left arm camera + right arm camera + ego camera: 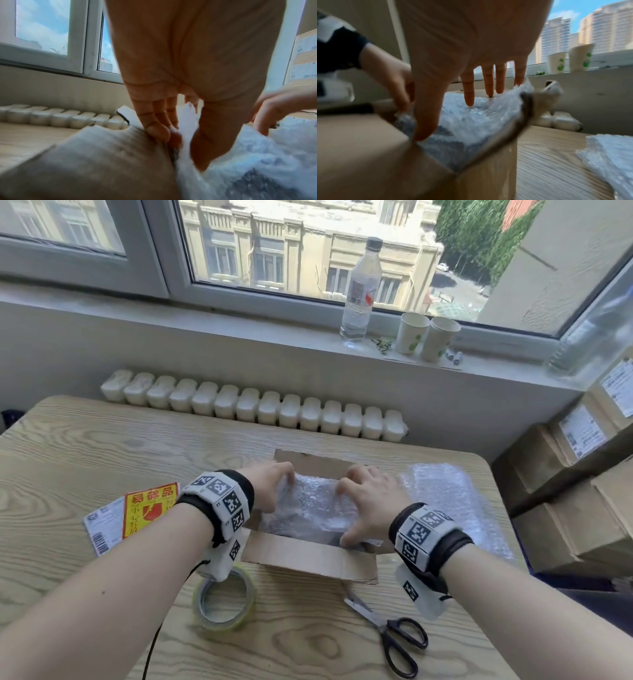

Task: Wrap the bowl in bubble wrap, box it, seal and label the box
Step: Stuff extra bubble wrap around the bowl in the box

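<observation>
— Where's the bowl?
— Wrapped bowl (310, 510) sits inside the open box (308, 559) on the desk (102, 440).
— And the hands?
— Left hand (270, 486) pinches the wrap; right hand (368, 503) presses down, fingers (469, 93) straight.

I can read one thing for sure: the red and yellow sticker (150, 510) on the counter (85, 440), just left of the open box (308, 556), carries the red characters 易碎品 across its top. Smaller characters below them are partly hidden. The white shipping label (102, 525) touching that sticker's left side shows a barcode, its print too small to read.
</observation>
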The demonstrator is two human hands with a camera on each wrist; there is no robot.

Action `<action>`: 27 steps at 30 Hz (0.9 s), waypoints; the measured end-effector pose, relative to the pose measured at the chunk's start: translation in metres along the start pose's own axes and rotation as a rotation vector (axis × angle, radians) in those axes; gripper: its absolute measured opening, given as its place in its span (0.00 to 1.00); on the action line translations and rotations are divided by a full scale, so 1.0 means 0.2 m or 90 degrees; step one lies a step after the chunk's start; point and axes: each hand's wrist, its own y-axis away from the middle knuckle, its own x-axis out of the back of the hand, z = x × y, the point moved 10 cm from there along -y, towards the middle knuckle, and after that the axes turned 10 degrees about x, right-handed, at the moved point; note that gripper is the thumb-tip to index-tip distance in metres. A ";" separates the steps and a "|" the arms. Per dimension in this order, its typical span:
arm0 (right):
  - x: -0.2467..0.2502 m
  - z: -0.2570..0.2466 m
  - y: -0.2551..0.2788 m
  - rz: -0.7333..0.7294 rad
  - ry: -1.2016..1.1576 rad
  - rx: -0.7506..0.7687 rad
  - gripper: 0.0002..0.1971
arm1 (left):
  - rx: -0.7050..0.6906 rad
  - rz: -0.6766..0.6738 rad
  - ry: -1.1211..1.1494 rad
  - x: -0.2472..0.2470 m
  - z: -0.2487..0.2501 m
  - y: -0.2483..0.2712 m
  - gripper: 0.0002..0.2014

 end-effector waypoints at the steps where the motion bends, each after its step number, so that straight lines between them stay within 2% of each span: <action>1: -0.04 -0.01 -0.01 -0.024 0.028 0.005 0.41 | 0.000 0.009 0.016 0.02 0.00 0.00 0.26; 3: -0.06 0.00 -0.01 -0.033 0.048 -0.003 0.44 | 0.003 0.025 0.057 0.05 0.00 0.00 0.23; 4: -0.07 0.01 -0.01 -0.027 0.055 -0.008 0.43 | 0.002 0.022 0.082 0.05 -0.01 0.01 0.23; 6: -0.03 0.03 -0.01 0.013 0.058 -0.010 0.33 | 0.000 -0.004 0.134 0.06 -0.02 0.02 0.25; 8: 0.04 0.07 0.01 0.085 -0.010 -0.037 0.17 | -0.004 0.005 0.150 0.08 -0.03 0.04 0.23; 10: 0.13 0.17 0.05 0.165 -0.181 -0.140 0.03 | -0.001 0.070 0.134 0.13 -0.04 0.05 0.14; 12: 0.17 0.32 0.09 0.273 -0.397 -0.258 0.08 | 0.016 0.153 0.184 0.20 -0.06 0.07 0.05; 14: 0.17 0.43 0.14 0.381 -0.615 -0.344 0.06 | 0.042 0.182 0.325 0.23 -0.11 0.07 0.11; 15: 0.17 0.47 0.16 0.413 -0.665 -0.373 0.05 | 0.060 0.172 0.391 0.23 -0.13 0.06 0.13; 17: 0.18 0.51 0.20 0.420 -0.660 -0.400 0.05 | 0.097 0.133 0.458 0.20 -0.16 0.06 0.14; 19: 0.19 0.55 0.24 0.430 -0.602 -0.410 0.14 | 0.127 0.115 0.462 0.18 -0.18 0.06 0.13; 20: 0.22 0.55 0.27 0.450 -0.562 -0.412 0.15 | 0.142 0.114 0.460 0.18 -0.19 0.06 0.13; 23: 0.34 0.47 0.32 0.506 -0.386 -0.339 0.09 | 0.169 0.127 0.390 0.15 -0.20 0.07 0.16; 25: 0.37 0.31 0.26 0.454 -0.289 -0.220 0.03 | 0.171 0.146 0.337 0.13 -0.19 0.07 0.18; 27: 0.28 0.14 0.15 0.287 -0.228 -0.109 0.01 | 0.169 0.140 0.322 0.09 -0.17 0.07 0.16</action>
